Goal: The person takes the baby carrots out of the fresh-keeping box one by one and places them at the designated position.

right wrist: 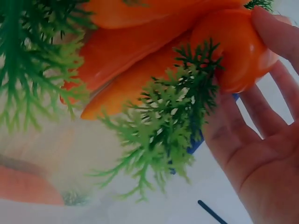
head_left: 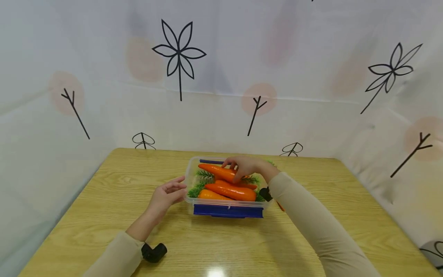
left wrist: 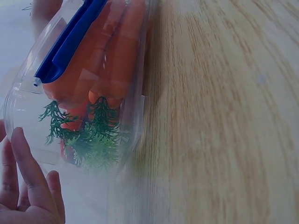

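Note:
A clear plastic container (head_left: 189,181) with blue clip flaps holds several orange toy-like carrots with green leafy tops. My right hand (head_left: 243,167) reaches over its far side. It pinches the thick end of the uppermost carrot (head_left: 216,170), whose tip points left; the right wrist view shows thumb and fingers around this carrot (right wrist: 240,51) beside its leafy top. Below it lie more carrots (head_left: 232,191). My left hand (head_left: 169,194) rests its loosely bent fingers against the container's left wall. In the left wrist view, those fingers (left wrist: 30,172) are at the container's corner.
The container stands on a wood-grain table (head_left: 131,184). Another carrot (head_left: 280,206) lies outside, right of the container, mostly hidden by the right forearm. A white cloth (head_left: 214,123) with drawn flowers hangs behind the table.

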### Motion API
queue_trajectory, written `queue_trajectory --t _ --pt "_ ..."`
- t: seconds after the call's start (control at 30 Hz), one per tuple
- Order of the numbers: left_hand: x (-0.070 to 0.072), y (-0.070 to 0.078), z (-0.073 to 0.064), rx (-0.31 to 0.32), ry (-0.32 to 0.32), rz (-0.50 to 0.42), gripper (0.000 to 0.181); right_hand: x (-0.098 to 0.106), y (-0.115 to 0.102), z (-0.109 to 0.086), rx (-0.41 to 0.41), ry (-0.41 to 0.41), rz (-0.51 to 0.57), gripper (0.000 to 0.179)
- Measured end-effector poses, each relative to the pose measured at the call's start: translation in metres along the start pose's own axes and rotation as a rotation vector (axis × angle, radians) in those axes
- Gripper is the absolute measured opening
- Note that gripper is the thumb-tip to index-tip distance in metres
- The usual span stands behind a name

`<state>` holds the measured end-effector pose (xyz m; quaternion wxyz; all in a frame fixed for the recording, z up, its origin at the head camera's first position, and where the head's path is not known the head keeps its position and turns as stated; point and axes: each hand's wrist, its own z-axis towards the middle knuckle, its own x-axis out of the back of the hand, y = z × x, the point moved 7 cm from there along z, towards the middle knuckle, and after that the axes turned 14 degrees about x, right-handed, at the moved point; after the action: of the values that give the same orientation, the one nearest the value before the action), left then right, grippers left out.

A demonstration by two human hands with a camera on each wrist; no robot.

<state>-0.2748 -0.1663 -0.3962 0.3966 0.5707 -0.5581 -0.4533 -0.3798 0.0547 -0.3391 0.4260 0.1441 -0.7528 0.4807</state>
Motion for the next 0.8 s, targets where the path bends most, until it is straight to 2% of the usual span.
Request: queue_trajectory --t 0.2,0.6,0.8 --pt "-0.002 -0.001 -0.004 -0.007 0.004 0.002 0.029 0.005 -0.006 -0.006 0.030 0.032 -0.006 0.055" --pt "-0.005 -0.005 -0.011 -0.006 0.026 -0.007 0.022 0.018 -0.020 -0.026 0.002 0.096 -0.012 0.057" --pt "-0.007 -0.007 -0.014 -0.001 0.024 -0.018 0.028 0.023 -0.021 -0.038 0.007 0.115 -0.007 0.058"
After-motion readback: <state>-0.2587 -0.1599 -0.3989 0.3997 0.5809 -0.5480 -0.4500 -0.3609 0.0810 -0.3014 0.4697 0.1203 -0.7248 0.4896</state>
